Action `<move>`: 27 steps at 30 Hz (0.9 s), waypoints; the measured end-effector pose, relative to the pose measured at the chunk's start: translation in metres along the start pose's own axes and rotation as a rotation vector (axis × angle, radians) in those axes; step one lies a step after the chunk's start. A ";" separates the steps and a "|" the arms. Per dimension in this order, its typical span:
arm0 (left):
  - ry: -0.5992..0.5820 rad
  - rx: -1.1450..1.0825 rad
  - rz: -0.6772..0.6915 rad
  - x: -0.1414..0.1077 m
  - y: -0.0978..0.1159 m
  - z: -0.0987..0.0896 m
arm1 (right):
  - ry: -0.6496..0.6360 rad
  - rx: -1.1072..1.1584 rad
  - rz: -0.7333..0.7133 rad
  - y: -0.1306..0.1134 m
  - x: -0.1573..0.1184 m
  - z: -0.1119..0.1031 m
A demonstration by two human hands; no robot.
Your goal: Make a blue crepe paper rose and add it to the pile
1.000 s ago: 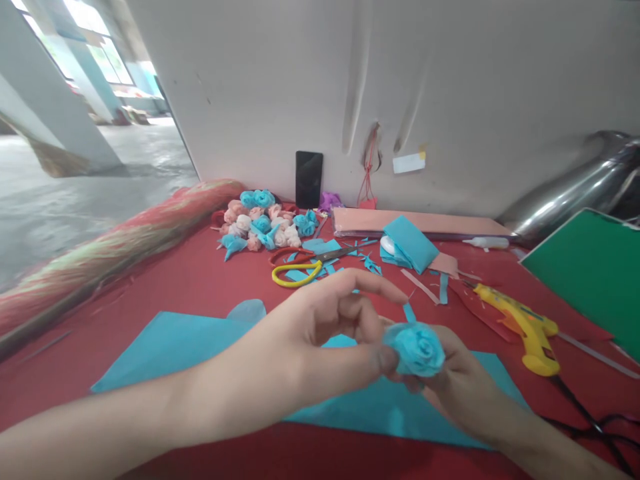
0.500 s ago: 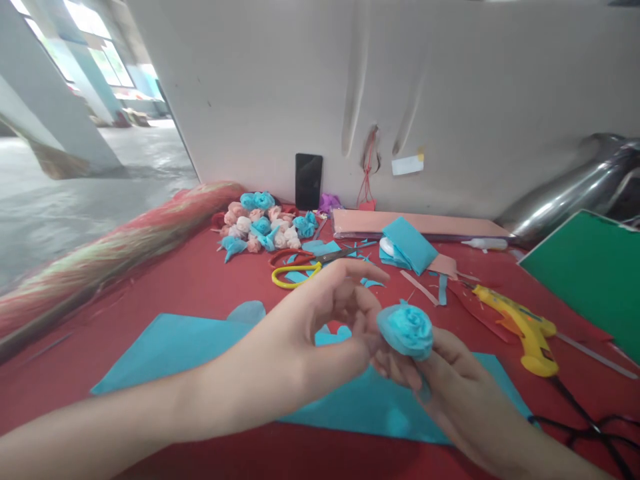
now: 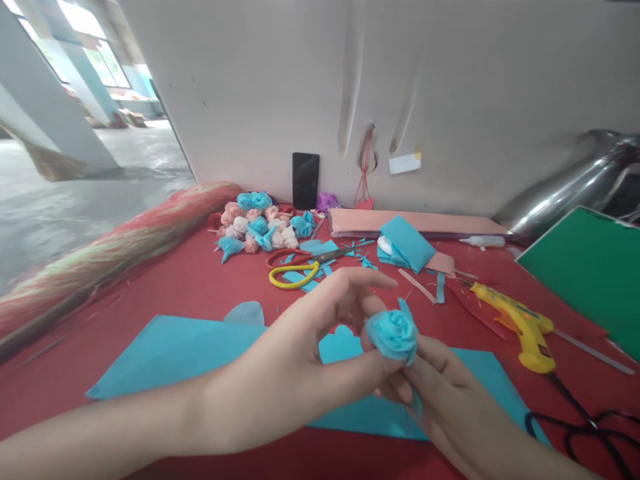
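Your left hand (image 3: 320, 357), index finger lifted, has its thumb and another finger closed on the blue rose (image 3: 393, 333), which your right hand (image 3: 453, 393) pinches from below over the blue sheet (image 3: 195, 350), with scissors (image 3: 327, 255) beyond and heaped flowers (image 3: 257, 227) farther back.

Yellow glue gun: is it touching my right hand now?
Apart. The head view plainly shows blue paper and red tabletop between the right hand and the yellow glue gun.
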State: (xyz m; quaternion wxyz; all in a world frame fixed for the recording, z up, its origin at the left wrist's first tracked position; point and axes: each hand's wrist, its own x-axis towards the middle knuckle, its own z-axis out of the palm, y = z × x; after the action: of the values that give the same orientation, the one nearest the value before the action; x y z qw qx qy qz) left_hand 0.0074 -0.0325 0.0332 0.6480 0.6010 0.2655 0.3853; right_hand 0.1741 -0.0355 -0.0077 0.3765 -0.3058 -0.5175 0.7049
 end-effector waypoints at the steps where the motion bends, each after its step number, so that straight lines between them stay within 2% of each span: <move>1: -0.003 -0.003 0.002 -0.001 -0.001 0.000 | -0.017 -0.007 -0.023 0.001 0.000 0.000; 8: -0.010 0.066 0.096 -0.003 -0.003 0.003 | -0.082 -0.146 -0.143 -0.003 0.002 0.000; 17: 0.017 0.313 0.148 -0.004 0.000 0.001 | -0.065 -0.331 -0.277 -0.016 0.000 0.002; 23: 0.024 0.395 0.186 -0.004 -0.002 0.000 | 0.030 -0.736 -0.515 -0.022 0.001 -0.001; 27: 0.031 0.463 0.212 -0.002 -0.001 -0.001 | 0.033 -1.009 -0.638 -0.023 0.002 -0.004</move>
State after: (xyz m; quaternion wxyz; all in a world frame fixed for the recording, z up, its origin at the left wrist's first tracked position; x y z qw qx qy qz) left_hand 0.0051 -0.0337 0.0320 0.4449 0.7519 0.2921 0.3891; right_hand 0.1811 -0.0281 0.0130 0.3860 -0.2875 -0.8487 0.2194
